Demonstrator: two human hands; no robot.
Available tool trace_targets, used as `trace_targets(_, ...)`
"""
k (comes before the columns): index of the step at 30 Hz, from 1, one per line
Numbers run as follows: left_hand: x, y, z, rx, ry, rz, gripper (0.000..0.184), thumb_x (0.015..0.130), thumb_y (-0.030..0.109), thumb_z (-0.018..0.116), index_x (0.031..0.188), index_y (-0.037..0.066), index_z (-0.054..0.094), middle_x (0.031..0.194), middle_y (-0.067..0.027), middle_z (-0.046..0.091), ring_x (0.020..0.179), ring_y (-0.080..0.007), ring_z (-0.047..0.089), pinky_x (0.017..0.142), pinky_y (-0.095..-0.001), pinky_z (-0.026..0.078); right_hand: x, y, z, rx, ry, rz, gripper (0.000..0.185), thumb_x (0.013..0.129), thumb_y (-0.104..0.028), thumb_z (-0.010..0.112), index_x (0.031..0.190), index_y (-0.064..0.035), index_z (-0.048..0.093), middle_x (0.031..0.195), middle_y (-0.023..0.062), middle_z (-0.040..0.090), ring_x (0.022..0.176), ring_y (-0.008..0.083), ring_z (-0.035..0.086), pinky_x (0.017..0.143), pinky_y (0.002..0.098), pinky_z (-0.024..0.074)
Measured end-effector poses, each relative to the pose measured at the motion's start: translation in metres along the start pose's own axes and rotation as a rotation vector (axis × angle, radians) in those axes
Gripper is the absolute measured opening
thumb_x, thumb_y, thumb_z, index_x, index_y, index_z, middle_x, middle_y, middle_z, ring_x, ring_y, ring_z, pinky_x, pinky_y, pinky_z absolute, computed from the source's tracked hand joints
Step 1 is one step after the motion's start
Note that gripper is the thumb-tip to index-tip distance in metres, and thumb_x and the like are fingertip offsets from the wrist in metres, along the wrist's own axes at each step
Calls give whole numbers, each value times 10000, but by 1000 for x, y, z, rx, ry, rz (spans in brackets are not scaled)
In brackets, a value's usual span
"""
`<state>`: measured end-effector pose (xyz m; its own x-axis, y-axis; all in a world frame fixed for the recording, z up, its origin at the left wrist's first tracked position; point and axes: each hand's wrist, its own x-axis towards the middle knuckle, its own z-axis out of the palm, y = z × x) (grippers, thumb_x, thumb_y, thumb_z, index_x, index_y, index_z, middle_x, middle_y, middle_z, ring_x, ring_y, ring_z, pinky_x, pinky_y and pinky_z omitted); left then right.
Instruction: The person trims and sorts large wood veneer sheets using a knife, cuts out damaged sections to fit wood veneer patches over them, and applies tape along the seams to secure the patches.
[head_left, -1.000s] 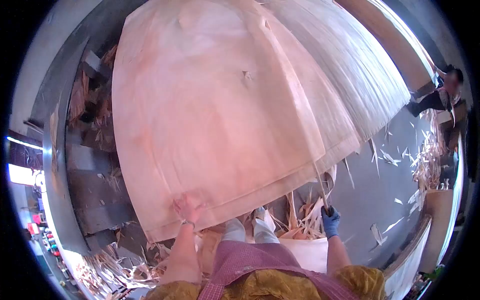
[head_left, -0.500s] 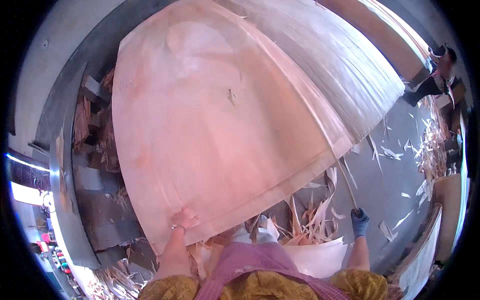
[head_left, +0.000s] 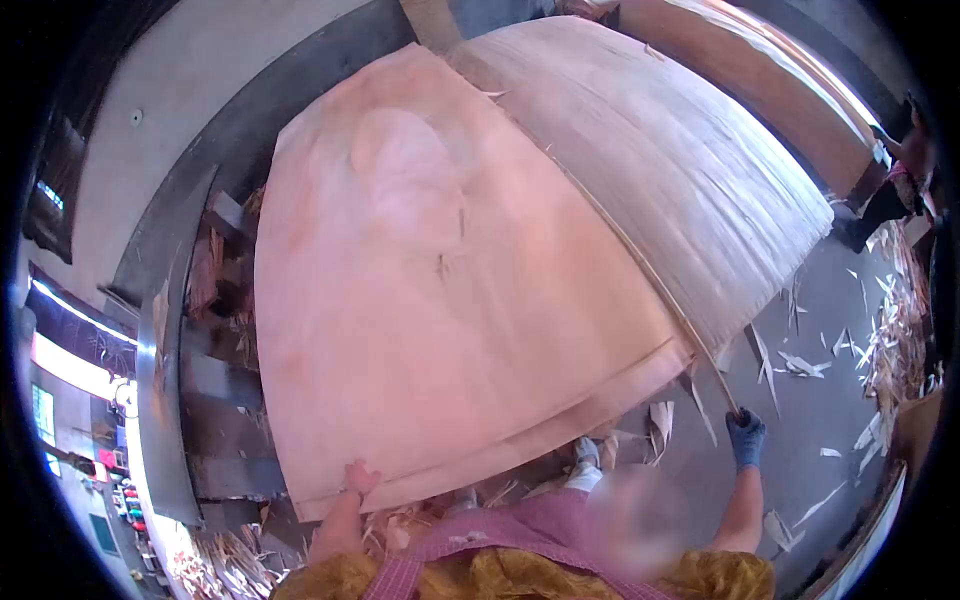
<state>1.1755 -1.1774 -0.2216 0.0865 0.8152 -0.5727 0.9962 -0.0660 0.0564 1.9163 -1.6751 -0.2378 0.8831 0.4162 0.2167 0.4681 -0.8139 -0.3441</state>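
Observation:
A large pinkish veneer sheet [head_left: 430, 330] lies spread out before me, with a small tear near its middle. My left hand [head_left: 361, 478] is bare and rests on the sheet's near left edge, fingers apart. In a blue glove, my right hand [head_left: 746, 434] is closed around the near end of a long thin stick [head_left: 700, 345]. The stick runs along the sheet's right edge, away from me. Beyond that edge lies a paler, greyish stack of veneer [head_left: 660, 160].
Another person [head_left: 893, 190] stands at the far right beside a tall veneer stack [head_left: 750, 85]. Veneer scraps [head_left: 885, 330] litter the grey floor [head_left: 800, 400] at the right. Blocks and scraps [head_left: 225, 380] lie left of the sheet.
My right hand has moved outward to the right with the stick, which now lines the sheet's right edge. The sheet's raised fold has flattened. My left hand stays at the near left edge.

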Motion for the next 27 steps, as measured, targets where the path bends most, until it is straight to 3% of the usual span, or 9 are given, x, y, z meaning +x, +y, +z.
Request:
trace_targets(3, -29, 101, 21, 8, -47, 54, 773, 796, 490, 684, 1359, 7, 466, 1372, -282, 469, 1292, -434, 422, 1095, -455, 355, 96, 19, 15, 25, -66, -41, 281, 788, -367, 707, 801, -86, 698, 765, 194, 657, 695, 385, 647, 623, 485, 499)
trace_targets(5, 8, 130, 65, 66, -138, 374, 790, 796, 497, 690, 1378, 19, 450, 1389, -268, 455, 1327, -407, 385, 1110, -442, 333, 158, -3, 8, -129, -91, -83, 356, 826, -448, 636, 816, -98, 703, 765, 179, 672, 695, 377, 657, 628, 493, 504)
trace_targets(7, -69, 272, 1, -71, -91, 385, 735, 827, 464, 677, 1373, 27, 451, 1411, -248, 437, 1333, -379, 384, 1109, -443, 333, 210, -24, 10, -53, 13, -116, 384, 845, -486, 583, 803, -122, 699, 793, 179, 685, 727, 389, 664, 675, 495, 517)
trace_targets(12, -146, 429, -66, 20, -22, 907, 595, 872, 353, 648, 1342, 34, 471, 1402, -225, 444, 1320, -367, 397, 1099, -447, 339, 291, -49, -5, -141, -273, 64, 460, 873, -514, 531, 942, -94, 707, 952, 193, 693, 896, 371, 671, 800, 482, 524)
trace_targets(15, -173, 444, -78, -6, -56, 869, 622, 880, 345, 647, 1370, 21, 442, 1394, -224, 446, 1318, -369, 401, 1102, -462, 328, 286, -64, -59, 1, -309, 161, 416, 884, -481, 531, 986, -119, 708, 967, 177, 695, 908, 370, 665, 798, 474, 527)
trace_targets(18, -197, 441, -98, -208, -219, 732, 654, 906, 337, 629, 1414, 3, 386, 1436, -229, 408, 1346, -379, 371, 1123, -464, 291, 333, -140, -41, -29, -165, -49, 371, 867, -465, 535, 986, -144, 677, 876, 149, 707, 827, 349, 691, 710, 492, 540)
trace_targets(20, -200, 476, -109, 49, -109, 1146, 709, 942, 405, 575, 1456, -9, 315, 1490, -232, 342, 1381, -381, 328, 1144, -454, 251, 346, -166, -37, -6, -114, -77, 348, 874, -477, 519, 943, -164, 655, 856, 140, 704, 812, 336, 694, 667, 493, 533)
trace_targets(24, -353, 632, -182, -322, 104, 1710, 785, 945, 518, 507, 1468, -22, 282, 1502, -220, 320, 1393, -382, 292, 1156, -436, 218, 335, -242, -72, 70, -127, -178, 342, 890, -452, 506, 930, -170, 695, 892, 136, 708, 839, 345, 690, 699, 492, 539)
trace_targets(27, -428, 663, -161, -463, 329, 1936, 657, 949, 444, 524, 1388, -13, 351, 1329, -233, 476, 1177, -310, 499, 1014, -400, 378, 284, -296, -82, 184, -167, -248, 377, 902, -460, 502, 1020, -161, 699, 983, 135, 708, 899, 349, 682, 756, 481, 535)
